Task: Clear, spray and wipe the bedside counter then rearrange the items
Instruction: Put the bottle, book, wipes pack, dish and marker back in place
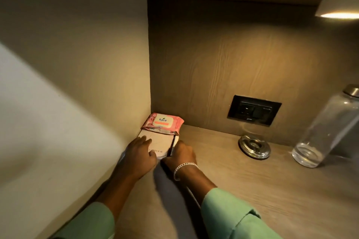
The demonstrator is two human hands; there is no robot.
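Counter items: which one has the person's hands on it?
The beige book in the corner under the pink wipes pack: left hand on its cover, right hand at its edge. The glass ashtray and clear bottle stand untouched.

Both hands (pixel 142 153) (pixel 181 153) press a book (pixel 158 144) (wipes pack (pixel 163 123) atop).

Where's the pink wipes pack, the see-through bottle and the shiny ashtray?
pink wipes pack (pixel 162 121): head view, on its label flap.
see-through bottle (pixel 328 128): head view, middle of its clear body.
shiny ashtray (pixel 254 146): head view, centre of the glass dish.
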